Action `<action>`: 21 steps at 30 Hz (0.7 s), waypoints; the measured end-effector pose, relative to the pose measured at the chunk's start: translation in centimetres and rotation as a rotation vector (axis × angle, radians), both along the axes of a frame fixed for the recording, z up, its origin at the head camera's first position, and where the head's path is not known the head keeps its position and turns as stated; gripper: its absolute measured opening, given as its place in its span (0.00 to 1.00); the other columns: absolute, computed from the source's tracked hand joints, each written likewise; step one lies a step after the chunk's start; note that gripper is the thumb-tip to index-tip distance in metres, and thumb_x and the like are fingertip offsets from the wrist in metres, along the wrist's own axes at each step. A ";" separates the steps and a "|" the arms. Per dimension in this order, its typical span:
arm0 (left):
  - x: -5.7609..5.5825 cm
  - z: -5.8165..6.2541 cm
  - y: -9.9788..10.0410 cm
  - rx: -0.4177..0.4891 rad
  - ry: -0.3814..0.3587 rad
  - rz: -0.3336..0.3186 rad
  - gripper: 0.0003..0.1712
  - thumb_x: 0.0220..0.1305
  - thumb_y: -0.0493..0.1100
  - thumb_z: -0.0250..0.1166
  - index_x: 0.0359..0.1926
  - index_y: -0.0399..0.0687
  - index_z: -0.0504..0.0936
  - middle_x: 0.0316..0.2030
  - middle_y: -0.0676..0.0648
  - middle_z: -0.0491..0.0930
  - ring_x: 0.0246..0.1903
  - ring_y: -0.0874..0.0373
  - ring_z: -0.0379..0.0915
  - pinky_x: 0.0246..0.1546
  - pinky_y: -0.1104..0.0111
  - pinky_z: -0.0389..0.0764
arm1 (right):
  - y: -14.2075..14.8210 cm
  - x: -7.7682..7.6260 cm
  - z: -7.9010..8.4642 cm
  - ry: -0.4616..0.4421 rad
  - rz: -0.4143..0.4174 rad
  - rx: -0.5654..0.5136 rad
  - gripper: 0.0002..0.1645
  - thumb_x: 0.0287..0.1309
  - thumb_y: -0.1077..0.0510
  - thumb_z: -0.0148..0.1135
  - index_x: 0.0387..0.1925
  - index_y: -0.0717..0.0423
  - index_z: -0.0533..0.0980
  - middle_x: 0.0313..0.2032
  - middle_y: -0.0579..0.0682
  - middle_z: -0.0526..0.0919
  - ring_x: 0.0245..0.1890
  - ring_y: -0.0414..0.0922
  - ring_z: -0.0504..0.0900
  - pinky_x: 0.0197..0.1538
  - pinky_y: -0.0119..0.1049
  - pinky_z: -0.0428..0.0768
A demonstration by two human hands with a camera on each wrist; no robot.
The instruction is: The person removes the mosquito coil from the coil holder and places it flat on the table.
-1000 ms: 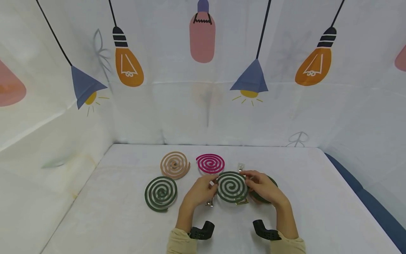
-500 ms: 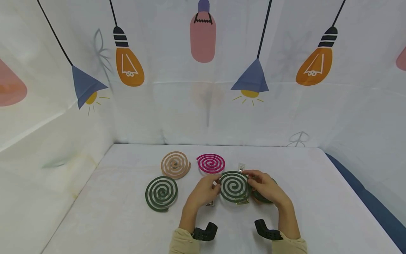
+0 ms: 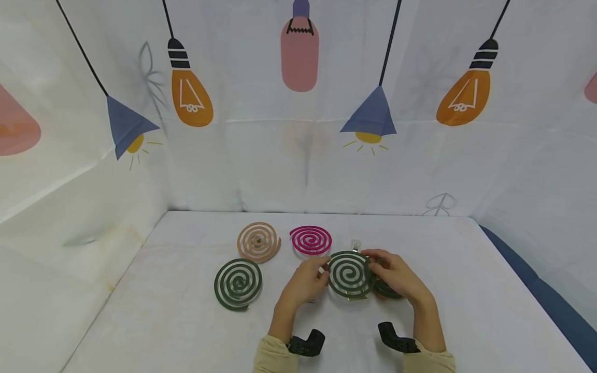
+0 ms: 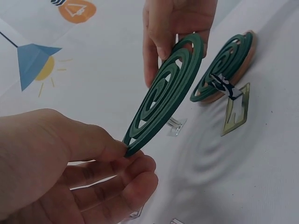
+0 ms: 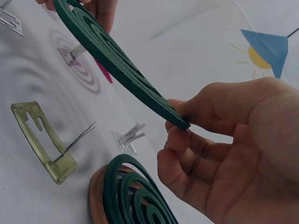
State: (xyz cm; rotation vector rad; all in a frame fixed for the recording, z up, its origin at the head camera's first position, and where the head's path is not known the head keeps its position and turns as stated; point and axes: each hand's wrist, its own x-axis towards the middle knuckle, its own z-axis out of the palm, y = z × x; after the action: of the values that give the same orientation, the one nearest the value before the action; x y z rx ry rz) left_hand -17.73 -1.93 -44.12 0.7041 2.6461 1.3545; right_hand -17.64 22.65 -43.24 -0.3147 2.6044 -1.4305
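Note:
A green mosquito coil (image 3: 351,273) is held up over the white table between both hands. My left hand (image 3: 305,282) pinches its left edge between thumb and fingers. At the opposite edge, the thumb and fingers of my right hand (image 3: 396,274) pinch it too. In the left wrist view the coil (image 4: 163,100) is tilted, its shadow falling on the table. Below it lies a gold-coloured metal coil stand (image 4: 235,112) with its prong bent up. Close by, partly behind the right hand, another green coil (image 5: 135,191) lies on a brown one.
A pink coil (image 3: 311,240) sits raised at the back, with a brown coil (image 3: 258,242) to its left. Another green coil (image 3: 238,284) lies front left. Small silver stands, one at the back (image 3: 356,244), are on the table. A patterned cloth wall rises behind.
Both hands have shifted a little to the right with the green coil between them. It now overlaps more of the stacked coils in the head view. The grip looks the same.

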 end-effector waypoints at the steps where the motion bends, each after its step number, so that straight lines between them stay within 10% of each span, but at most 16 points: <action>1: 0.0 0.0 0.1 -0.002 0.000 0.002 0.22 0.63 0.31 0.55 0.59 0.35 0.73 0.41 0.42 0.80 0.30 0.64 0.77 0.26 0.78 0.75 | 0.0 0.0 0.0 0.000 -0.002 0.001 0.21 0.65 0.58 0.54 0.58 0.57 0.72 0.47 0.56 0.77 0.42 0.46 0.77 0.40 0.31 0.79; 21: -0.1 -0.5 1.0 -0.022 0.043 0.045 0.24 0.59 0.30 0.54 0.58 0.34 0.74 0.39 0.43 0.80 0.26 0.68 0.67 0.26 0.78 0.71 | 0.7 0.0 -0.2 0.006 -0.020 0.000 0.21 0.66 0.57 0.53 0.58 0.57 0.72 0.47 0.57 0.77 0.42 0.44 0.77 0.40 0.32 0.79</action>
State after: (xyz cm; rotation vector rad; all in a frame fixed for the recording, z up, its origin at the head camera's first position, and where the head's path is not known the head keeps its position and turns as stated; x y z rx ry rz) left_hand -17.84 -0.91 -44.65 0.6831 2.7221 1.3331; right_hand -17.63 23.37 -43.41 -0.2946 2.6197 -1.4374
